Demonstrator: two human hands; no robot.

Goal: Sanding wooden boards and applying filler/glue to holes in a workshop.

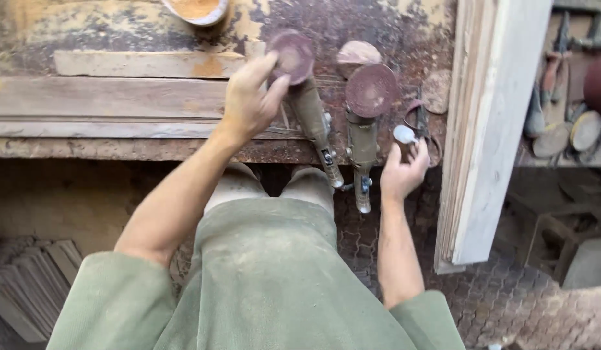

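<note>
Two dusty air sanders lie side by side on a worn workbench [119,146], their handles sticking out over the front edge. My left hand [250,97] pinches the round reddish sanding disc [291,55] of the left sander [313,120]. The right sander [364,139] carries a dark red disc [372,89] facing up. My right hand [403,174] sits at the bench edge beside it, fingers closed around a small white-capped object [404,134].
A bowl of orange paste [195,10] sits at the bench's far edge. Wooden boards [106,97] lie on the left of the bench. A pale wooden post [488,129] stands to the right. Beyond it are loose discs and tools [563,133].
</note>
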